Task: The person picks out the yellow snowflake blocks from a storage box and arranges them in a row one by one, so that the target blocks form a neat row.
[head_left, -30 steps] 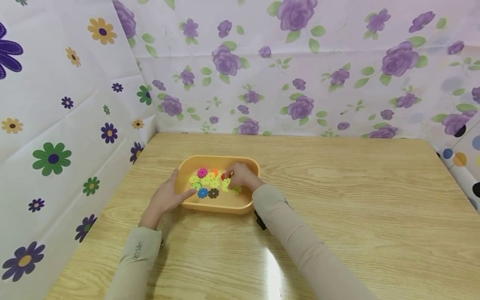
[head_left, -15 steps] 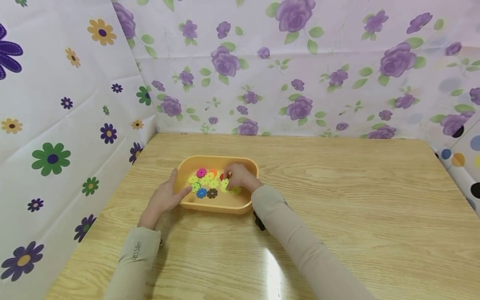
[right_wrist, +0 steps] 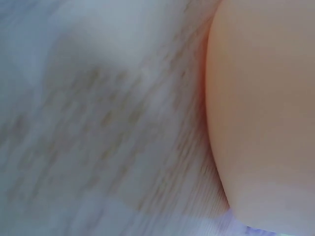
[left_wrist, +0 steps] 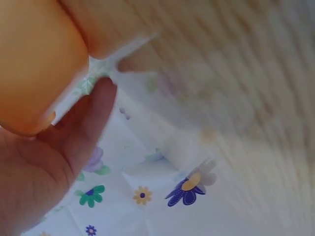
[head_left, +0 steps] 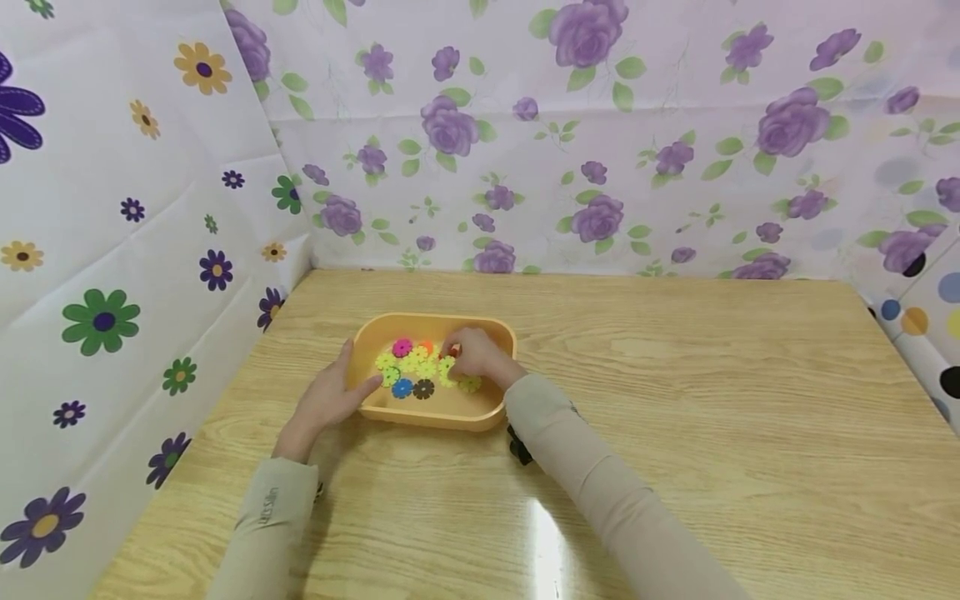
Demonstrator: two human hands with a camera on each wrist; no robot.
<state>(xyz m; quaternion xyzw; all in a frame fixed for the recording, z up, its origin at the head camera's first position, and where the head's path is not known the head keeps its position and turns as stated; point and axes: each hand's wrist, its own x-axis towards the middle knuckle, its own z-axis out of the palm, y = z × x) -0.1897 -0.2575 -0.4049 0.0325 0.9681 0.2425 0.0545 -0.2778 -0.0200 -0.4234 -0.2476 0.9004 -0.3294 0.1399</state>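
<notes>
An orange-yellow plastic tray point(head_left: 438, 419) holds several flower-shaped interlocking discs, mostly yellow-green. My left hand point(head_left: 327, 402) holds the tray's left end, thumb over the rim and fingers along the outer wall. In the left wrist view those fingers point(left_wrist: 98, 110) lie straight beside the tray wall point(left_wrist: 39, 59). Inside the tray's right half, my right hand point(head_left: 476, 353) points down with bent fingers, pinching a red disc point(head_left: 454, 351) that its fingers partly cover. A pink disc point(head_left: 402, 347), a blue disc point(head_left: 402, 388) and a dark brown disc point(head_left: 423, 389) lie to its left.
The tray stands on a wood-grain table point(head_left: 675, 400), left of its middle. Flowered sheets hang behind point(head_left: 525, 167) and at the left point(head_left: 150, 250). A black wrist device point(head_left: 518, 447) sits under the right cuff. The right wrist view shows the tray's outer wall point(right_wrist: 266, 118).
The red disc now shows tilted up between my right fingers, which have shifted slightly. My left hand stays at the tray's end. The whole view has drifted a little.
</notes>
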